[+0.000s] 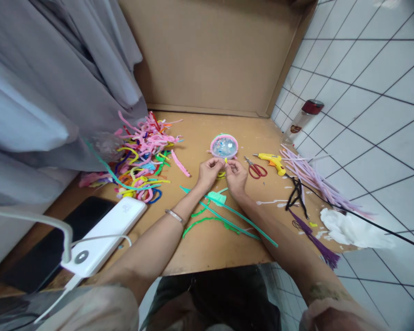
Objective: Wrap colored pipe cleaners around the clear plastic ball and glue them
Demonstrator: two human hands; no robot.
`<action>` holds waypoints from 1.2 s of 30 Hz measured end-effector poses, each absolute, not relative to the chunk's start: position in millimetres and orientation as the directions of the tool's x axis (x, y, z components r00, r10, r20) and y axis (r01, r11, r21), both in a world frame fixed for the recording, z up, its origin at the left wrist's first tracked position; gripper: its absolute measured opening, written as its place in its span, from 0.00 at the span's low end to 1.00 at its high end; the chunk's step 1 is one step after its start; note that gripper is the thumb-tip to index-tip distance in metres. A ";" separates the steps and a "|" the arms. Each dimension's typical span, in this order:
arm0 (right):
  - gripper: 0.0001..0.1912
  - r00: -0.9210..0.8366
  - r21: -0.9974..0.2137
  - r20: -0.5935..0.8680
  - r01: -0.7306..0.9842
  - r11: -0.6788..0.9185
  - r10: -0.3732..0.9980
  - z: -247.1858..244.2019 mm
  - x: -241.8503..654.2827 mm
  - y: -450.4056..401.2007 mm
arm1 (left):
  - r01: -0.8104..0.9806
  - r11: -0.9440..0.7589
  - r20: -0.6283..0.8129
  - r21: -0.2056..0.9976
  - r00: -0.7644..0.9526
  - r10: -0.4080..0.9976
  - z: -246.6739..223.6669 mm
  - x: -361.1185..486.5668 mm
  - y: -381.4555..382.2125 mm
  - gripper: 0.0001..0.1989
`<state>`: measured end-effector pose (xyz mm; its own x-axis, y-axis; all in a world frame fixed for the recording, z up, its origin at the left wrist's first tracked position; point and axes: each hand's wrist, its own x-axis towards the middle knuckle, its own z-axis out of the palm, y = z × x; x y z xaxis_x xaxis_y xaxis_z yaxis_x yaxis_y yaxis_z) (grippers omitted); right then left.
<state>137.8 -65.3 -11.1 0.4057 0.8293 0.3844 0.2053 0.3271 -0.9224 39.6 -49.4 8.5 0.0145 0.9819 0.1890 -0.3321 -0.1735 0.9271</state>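
Note:
Over the middle of the table, my left hand (209,173) and my right hand (236,174) meet fingertip to fingertip. Both pinch a small yellow piece (226,160), which looks like fuzzy pipe cleaner. Another yellow loop (221,175) shows between the hands, lower down. Just beyond the fingers is a round clear bowl-like thing (224,147) with a pink rim and bluish bits in it. Green pipe cleaners (207,219), long teal strips (227,218) and a light green bundle (217,198) lie between my forearms.
Left are a colourful pipe-cleaner heap (148,142), a white power bank (106,234) and a black phone-like slab (58,243). Right are red scissors (257,170), a yellow glue gun (274,162), lilac strips (317,179), a purple tassel (319,248), white tissue (352,227) and a red-capped bottle (300,122).

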 end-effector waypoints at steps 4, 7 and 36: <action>0.11 0.404 -0.925 0.378 0.198 0.324 0.833 -11.2 136.7 -66.0 | -0.347 -0.179 0.192 0.921 0.006 0.981 10.6 41.2 -50.9 0.15; 0.11 0.406 -0.930 0.366 0.187 0.316 0.837 -11.5 136.5 -66.0 | -0.353 -0.174 0.190 0.919 0.011 0.982 11.1 41.5 -51.6 0.16; 0.10 0.340 -0.935 0.351 0.081 0.345 0.872 -4.0 137.3 -68.1 | -0.286 -0.155 0.158 0.945 -0.016 0.987 14.5 46.0 -52.5 0.07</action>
